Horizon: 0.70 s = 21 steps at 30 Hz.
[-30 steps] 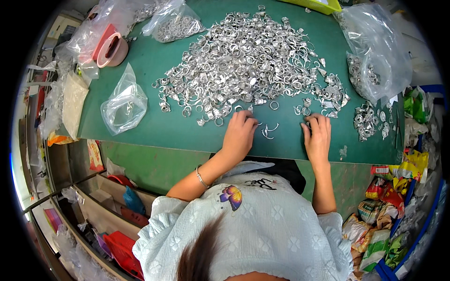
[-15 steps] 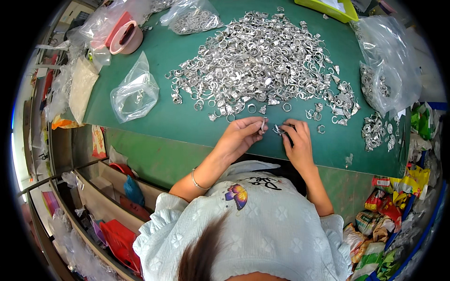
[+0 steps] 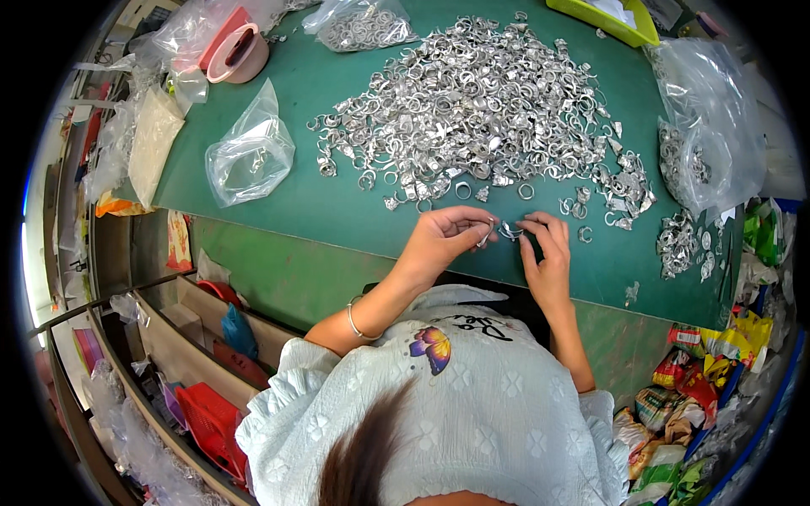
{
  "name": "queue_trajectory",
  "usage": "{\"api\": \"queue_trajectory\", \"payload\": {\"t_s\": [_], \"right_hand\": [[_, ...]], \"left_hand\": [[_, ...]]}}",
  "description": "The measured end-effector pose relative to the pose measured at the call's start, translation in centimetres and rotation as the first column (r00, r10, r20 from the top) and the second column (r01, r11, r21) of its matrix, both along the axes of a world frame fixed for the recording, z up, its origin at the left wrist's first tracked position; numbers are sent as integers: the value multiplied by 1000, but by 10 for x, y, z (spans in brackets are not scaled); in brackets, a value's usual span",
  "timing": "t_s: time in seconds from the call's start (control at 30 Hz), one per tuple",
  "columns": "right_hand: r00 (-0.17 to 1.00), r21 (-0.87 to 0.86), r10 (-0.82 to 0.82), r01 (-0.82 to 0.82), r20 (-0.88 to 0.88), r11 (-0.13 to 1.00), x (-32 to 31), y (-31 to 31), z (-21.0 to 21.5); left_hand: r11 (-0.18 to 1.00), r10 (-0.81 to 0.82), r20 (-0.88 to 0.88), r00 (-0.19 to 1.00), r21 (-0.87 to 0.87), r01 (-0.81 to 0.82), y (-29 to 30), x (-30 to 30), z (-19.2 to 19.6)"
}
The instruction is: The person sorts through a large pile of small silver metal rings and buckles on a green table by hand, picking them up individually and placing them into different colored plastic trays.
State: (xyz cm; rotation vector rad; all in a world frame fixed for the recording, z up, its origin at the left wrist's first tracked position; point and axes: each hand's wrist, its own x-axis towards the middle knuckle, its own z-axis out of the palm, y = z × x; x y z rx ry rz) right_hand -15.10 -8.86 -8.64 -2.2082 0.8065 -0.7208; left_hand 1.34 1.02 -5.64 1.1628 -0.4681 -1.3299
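Near the front edge of the green table [image 3: 354, 228], my left hand [image 3: 443, 243] pinches a silver ring [image 3: 487, 233] between thumb and fingers. Close beside it on the right, my right hand [image 3: 547, 253] has thumb and fingertips closed on another silver ring [image 3: 510, 231]. The two rings are a small gap apart. A big heap of silver rings [image 3: 481, 110] spreads over the table beyond my hands. A few loose rings lie between heap and hands, among them a plain ring [image 3: 526, 191] and an open-ended ring [image 3: 585, 234] right of my right hand.
Clear plastic bags lie left [image 3: 251, 152] and far [image 3: 363, 29]; a bag with rings [image 3: 704, 126] stands right. A small pile of silver pieces [image 3: 677, 246] sits near the right edge. A pink bowl [image 3: 240, 57] and a yellow-green basket [image 3: 620, 25] are at the back.
The whole view has shifted slightly, so the table things sit a little to the right. Both hands still hold their rings; the right one's ring now shows more clearly.
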Motion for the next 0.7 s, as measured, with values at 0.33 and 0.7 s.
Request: {"api": "queue_trajectory", "payload": {"t_s": [0.33,0.7], "right_hand": [[1000,13,-2,2,12,1000,-3,0,0],[997,-38,-62,60,-37,997,-18,-8,-5]], "left_hand": [[999,-31,-128,991,-28,28,-2,-1,-2],[994,-6,325,946,102,-29,10,5,-32]]}}
